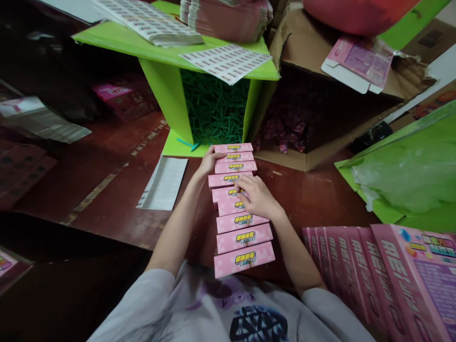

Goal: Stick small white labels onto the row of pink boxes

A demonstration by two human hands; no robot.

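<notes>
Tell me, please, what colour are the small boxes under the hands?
Pink, with yellow labels: the small boxes, clearest in the head view.

Pink printed cardboard cartons (239, 209) with a slight sheen, fanned on a dark reddish, smooth, semi-glossy wooden table (313, 199); matt raw corrugated cardboard box (302, 52); matt green paperboard box (167, 90); white paper label sheets (226, 61); crinkled translucent plastic film (409, 175); soft cloth sleeves (171, 304).

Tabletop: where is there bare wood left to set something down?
Bare wood lies between the white sheet and the fanned pink boxes, and right of them before the cardboard carton. The standing pink boxes crowd the near right.
</notes>
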